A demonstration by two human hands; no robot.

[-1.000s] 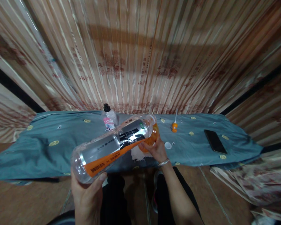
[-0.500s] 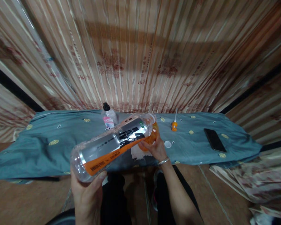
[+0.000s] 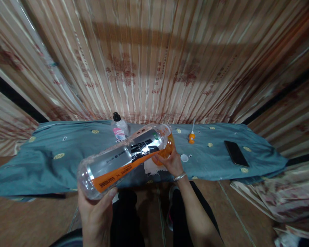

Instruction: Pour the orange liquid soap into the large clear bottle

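Note:
Gripped at its base by my left hand point(image 3: 96, 209), a large clear plastic bottle point(image 3: 123, 159) with a silver and orange label lies tilted, its uncapped-looking mouth toward the upper right. My right hand point(image 3: 171, 161), with a bracelet at the wrist, is closed around a small orange bottle point(image 3: 167, 151). The clear bottle's mouth is over or beside the orange bottle's top; the exact contact is hidden. Under the orange bottle lies a white tissue point(image 3: 154, 168). Right of it are a round white cap point(image 3: 184, 158) and an orange pump head point(image 3: 192, 138) with a pale tube.
A clear bottle with a black cap point(image 3: 119, 128) stands behind the large one. A black phone point(image 3: 236, 153) lies at the right on the blue-green cloth point(image 3: 74, 164) covering the table. Pleated curtains point(image 3: 149, 61) hang close behind and at both sides.

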